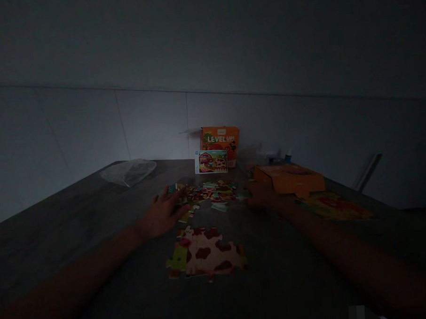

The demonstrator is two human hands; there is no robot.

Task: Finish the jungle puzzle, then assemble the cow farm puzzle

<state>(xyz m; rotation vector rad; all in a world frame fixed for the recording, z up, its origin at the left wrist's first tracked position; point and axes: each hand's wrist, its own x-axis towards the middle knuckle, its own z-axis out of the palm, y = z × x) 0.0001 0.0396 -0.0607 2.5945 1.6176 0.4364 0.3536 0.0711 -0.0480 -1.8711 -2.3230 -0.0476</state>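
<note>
Left hand [164, 212], fingers spread loosely, at the loose pieces [216, 192]; right hand's [263, 196] grip can't be told. Best sift lightly, sparing the joined cow section [212, 253]!

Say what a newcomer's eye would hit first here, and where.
Probably the bright farm picture card, upright before the orange LEVEL UP! box at the table's far end. Next, the joined cow puzzle section, lower centre. Between them, the left hand and right hand flank a heap of loose pieces.
</note>
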